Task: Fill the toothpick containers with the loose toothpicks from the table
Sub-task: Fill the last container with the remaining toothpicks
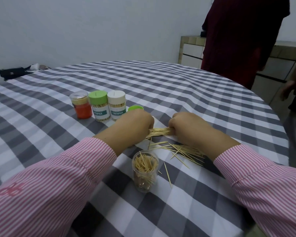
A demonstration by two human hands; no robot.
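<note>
Grip: toothpick bundle [160,131] is held at both ends, left hand [135,127] and right hand [186,127] curled round it, just above the checked tablecloth [178,86].
Loose toothpicks [184,151]: scattered under the right wrist.
Open container [145,171]: upright, part-filled, near edge.
Lidded containers: green-lidded [99,106] and white-lidded [117,105] are stood side by side, orange jar [81,106] at left.
Green lid [135,108]: partly hidden behind the left hand.

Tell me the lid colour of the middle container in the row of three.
Green lid, on the middle container; the head view shows it.
</note>
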